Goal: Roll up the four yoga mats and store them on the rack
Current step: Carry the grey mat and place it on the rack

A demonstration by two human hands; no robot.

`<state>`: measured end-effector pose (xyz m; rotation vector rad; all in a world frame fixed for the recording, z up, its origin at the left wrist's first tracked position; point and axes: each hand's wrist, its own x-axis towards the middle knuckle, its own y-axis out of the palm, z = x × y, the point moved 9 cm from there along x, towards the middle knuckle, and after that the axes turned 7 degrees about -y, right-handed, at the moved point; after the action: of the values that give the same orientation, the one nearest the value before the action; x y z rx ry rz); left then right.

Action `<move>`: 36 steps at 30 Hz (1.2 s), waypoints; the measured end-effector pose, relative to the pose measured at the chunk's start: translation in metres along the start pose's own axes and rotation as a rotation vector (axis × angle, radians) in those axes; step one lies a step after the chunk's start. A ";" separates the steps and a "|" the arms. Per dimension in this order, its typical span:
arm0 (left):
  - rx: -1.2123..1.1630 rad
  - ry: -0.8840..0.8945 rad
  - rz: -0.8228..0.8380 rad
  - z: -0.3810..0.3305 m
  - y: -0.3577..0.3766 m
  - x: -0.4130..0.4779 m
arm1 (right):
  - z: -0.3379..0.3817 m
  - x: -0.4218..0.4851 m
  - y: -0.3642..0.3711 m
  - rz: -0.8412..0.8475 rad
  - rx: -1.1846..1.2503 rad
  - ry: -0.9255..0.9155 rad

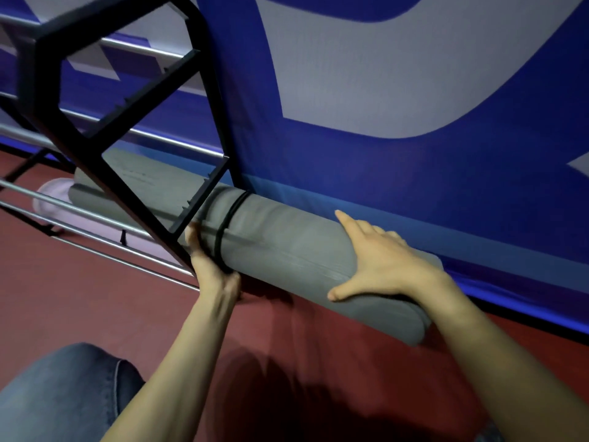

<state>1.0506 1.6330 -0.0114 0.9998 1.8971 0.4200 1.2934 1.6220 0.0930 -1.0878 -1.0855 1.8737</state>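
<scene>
Yoga mat (287,245), rolled, lower centre of frame, left end inside the rack (208,100).
Left hand (212,269) curls round it by the black strap (230,222); right hand (384,264) flat, fingers spread, near the free end. Probably best: push lengthwise from the right, keeping it level.

rolled mat (287,247): left end in rack (207,74) | wall (382,74) behind | floor (95,298) below

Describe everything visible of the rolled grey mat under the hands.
The grey mat is rolled into a thick, ribbed cylinder bound by a black band. Its left part sits inside the black rack; its right end sticks out along the blue wall. The left hand grips it beside the band; the right hand presses flat.
</scene>
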 end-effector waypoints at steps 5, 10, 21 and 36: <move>0.073 -0.088 0.087 0.026 0.014 -0.014 | 0.026 0.026 -0.013 -0.118 -0.075 -0.028; 0.104 -0.176 0.148 0.063 0.022 -0.027 | 0.036 0.033 -0.025 -0.128 -0.129 -0.046; 0.046 -0.020 -0.024 0.012 0.000 -0.001 | 0.095 0.081 -0.032 -0.249 0.093 -0.163; 0.190 -0.057 0.077 0.033 0.016 -0.024 | 0.004 0.028 0.007 -0.475 0.890 0.162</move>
<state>1.0922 1.6200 -0.0050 1.2002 1.8771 0.2551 1.2781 1.6422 0.0794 -0.3984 -0.2821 1.5641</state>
